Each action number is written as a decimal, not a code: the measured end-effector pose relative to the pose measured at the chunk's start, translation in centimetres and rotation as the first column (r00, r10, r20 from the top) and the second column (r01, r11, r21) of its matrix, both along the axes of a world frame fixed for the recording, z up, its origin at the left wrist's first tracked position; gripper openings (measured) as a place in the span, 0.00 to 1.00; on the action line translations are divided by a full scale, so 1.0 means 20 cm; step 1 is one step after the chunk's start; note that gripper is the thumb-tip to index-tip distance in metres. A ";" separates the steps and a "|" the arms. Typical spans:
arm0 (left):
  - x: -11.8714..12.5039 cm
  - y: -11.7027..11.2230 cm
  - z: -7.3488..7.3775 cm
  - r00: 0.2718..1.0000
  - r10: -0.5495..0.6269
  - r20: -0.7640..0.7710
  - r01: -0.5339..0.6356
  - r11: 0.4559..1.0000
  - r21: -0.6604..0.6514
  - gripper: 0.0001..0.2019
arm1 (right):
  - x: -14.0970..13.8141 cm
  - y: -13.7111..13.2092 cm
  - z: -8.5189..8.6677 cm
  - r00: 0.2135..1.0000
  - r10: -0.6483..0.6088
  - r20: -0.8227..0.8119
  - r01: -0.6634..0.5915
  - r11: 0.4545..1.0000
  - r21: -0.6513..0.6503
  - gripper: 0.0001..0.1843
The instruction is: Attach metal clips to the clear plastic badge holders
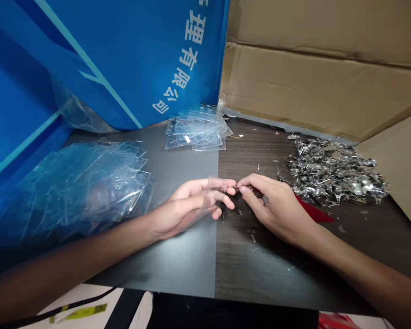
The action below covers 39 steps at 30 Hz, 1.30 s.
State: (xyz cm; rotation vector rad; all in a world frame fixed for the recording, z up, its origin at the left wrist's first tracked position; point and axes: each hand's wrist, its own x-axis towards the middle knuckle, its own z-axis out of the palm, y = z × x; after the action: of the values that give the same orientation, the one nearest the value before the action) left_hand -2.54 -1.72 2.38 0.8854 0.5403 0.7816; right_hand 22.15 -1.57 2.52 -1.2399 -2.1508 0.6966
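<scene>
Head view, looking forward and down on a two-tone work surface (253, 260), black on the left and dark wood-grain on the right; the person's left hand (188, 208) reached in from the lower left, fingers partly curled and spread, with a clear plastic sleeve (210, 194) held against the fingers; the sleeve's lower part was hard to trace through the glare, and the exact grip on it could not be told; the right hand (274, 205) came in from the lower right, thumb and forefinger closed in a pinch on a small dark-red item (250, 191), too small to identify; the fingertips of the two hands were just beside each other, above the seam of the surface; a loose heap of clear plastic sleeves (85, 185) lay left of the left hand, and a smaller stack of clear sleeves (197, 130) lay at the back; a pile of shiny metal clips (335, 173) lay to the right, beyond the right hand, with a red cloth (311, 209) partly under that hand; a few stray metal bits (251, 235) lay on the wood; a blue printed banner (123, 59) with white Chinese characters stood behind at left; cardboard sheets (311, 68) stood behind at right; a lanyard with a yellow tag (78, 311) showed below the front edge.
</scene>
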 end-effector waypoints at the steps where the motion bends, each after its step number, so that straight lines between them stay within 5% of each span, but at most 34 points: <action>1: 0.00 0.00 0.00 1.000 0.018 -0.005 -0.018 1.000 0.009 0.21 | 0.00 0.00 0.01 0.999 0.030 -0.010 -0.030 0.999 -0.012 0.12; 8: 0.03 -0.02 -0.01 0.954 0.225 -0.200 -0.215 0.974 0.070 0.24 | -0.01 -0.03 0.07 0.989 0.032 -0.141 -0.073 0.953 -0.295 0.18; 14: 0.03 -0.05 -0.02 0.921 0.255 -0.294 -0.178 0.947 0.267 0.27 | -0.02 -0.06 0.08 0.962 0.140 -0.236 -0.232 0.874 -0.426 0.21; 24: 0.03 -0.05 -0.01 0.876 0.319 -0.363 -0.169 0.906 0.388 0.27 | -0.03 -0.07 0.08 0.944 0.197 -0.263 -0.300 0.844 -0.444 0.19; 39: 0.04 -0.07 0.00 0.865 0.321 -0.384 -0.164 0.906 0.389 0.21 | -0.03 -0.07 0.07 0.954 0.207 -0.215 -0.283 0.855 -0.434 0.22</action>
State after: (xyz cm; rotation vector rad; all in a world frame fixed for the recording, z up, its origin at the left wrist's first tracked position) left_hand -1.65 -3.07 2.44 1.3566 0.9529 0.9303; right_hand 21.49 -3.06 3.91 -1.0855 -2.0936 1.4383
